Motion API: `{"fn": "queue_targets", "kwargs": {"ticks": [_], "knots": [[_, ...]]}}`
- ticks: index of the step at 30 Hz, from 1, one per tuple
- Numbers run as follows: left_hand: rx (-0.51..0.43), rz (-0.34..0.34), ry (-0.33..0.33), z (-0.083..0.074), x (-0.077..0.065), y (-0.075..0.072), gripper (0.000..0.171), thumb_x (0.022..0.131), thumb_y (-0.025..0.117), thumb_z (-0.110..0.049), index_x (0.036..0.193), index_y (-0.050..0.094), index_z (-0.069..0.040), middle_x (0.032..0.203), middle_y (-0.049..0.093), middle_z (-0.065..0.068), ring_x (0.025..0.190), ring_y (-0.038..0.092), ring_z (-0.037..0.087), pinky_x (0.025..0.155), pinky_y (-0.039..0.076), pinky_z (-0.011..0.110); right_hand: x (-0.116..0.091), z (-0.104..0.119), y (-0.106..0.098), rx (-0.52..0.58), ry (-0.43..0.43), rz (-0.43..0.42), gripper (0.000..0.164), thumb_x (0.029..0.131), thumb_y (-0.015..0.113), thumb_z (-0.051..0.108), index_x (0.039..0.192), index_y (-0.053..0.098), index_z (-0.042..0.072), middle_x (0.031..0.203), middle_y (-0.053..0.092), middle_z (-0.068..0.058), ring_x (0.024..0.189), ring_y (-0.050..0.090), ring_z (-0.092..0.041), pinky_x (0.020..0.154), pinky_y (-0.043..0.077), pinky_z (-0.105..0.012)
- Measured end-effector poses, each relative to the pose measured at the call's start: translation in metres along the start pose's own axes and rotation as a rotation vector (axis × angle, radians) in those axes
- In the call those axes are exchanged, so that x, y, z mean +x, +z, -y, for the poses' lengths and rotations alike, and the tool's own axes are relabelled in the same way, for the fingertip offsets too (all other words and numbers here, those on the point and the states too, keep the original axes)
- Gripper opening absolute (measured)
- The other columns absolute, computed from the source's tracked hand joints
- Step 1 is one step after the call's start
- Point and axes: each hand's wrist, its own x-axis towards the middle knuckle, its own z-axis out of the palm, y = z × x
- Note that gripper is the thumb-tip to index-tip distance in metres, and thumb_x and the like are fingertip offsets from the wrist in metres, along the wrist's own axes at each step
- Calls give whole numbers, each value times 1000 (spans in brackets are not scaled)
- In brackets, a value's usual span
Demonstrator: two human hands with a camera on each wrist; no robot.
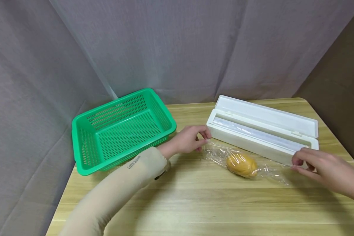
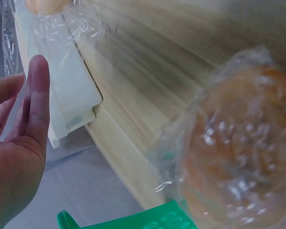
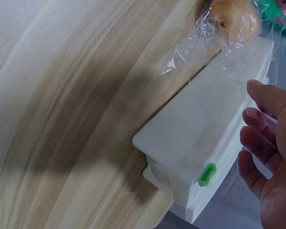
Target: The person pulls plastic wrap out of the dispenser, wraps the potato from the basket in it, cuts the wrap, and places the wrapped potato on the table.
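Observation:
A golden bread roll (image 1: 242, 165) lies on the table in a loose sheet of clear cling film (image 1: 215, 153). My left hand (image 1: 189, 139) pinches the film's left edge between thumb and fingers. At the other end, my right hand (image 1: 327, 168) pinches the far right edge, beside the film box. The film stretches thinly between both hands, along the roll's far side. In the left wrist view, another bread roll (image 2: 243, 152) wrapped in film looms close to the camera; my left arm hides it in the head view.
Behind the roll stands a white cling film box (image 1: 239, 139), its lid (image 1: 265, 114) raised and a film roll (image 1: 253, 131) inside. A green perforated basket (image 1: 129, 131) sits at the left on the wooden table (image 1: 194, 209). Grey curtain (image 1: 165, 49) hangs behind.

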Motion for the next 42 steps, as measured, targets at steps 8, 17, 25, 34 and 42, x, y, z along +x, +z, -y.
{"fn": "queue_targets", "kwargs": {"ticks": [8,17,25,34,42], "knots": [[-167,17,-20,0,-12,4,10,102,69,2,112,67,2,106,68,11,64,72,19,69,65,49,-8,9,0,41,24,6,29,105,53,58,94,61,33,91,52,27,71,45,13,55,36,-11],[-190,109,-9,3,-20,5,4,101,70,3,102,67,0,105,69,12,87,77,35,76,65,39,-19,16,7,31,95,91,38,80,93,20,94,61,36,91,63,30,74,60,12,59,46,-11],[75,175,143,11,-21,6,4,101,69,-3,102,73,-1,106,75,5,109,71,15,100,52,19,-21,18,20,32,11,20,31,104,49,65,90,60,39,92,59,30,80,58,8,63,43,-11],[475,136,204,10,-26,15,13,101,72,-7,109,79,-14,120,74,0,115,69,17,103,53,30,-19,17,37,15,-46,15,49,108,35,65,90,66,31,93,59,21,71,46,11,54,40,-15],[766,121,245,7,-28,21,25,102,69,-9,121,81,-22,142,64,4,125,66,21,98,57,34,-21,13,45,-29,-88,-7,57,107,41,66,92,78,25,103,69,7,81,68,-10,65,54,-23]]}}
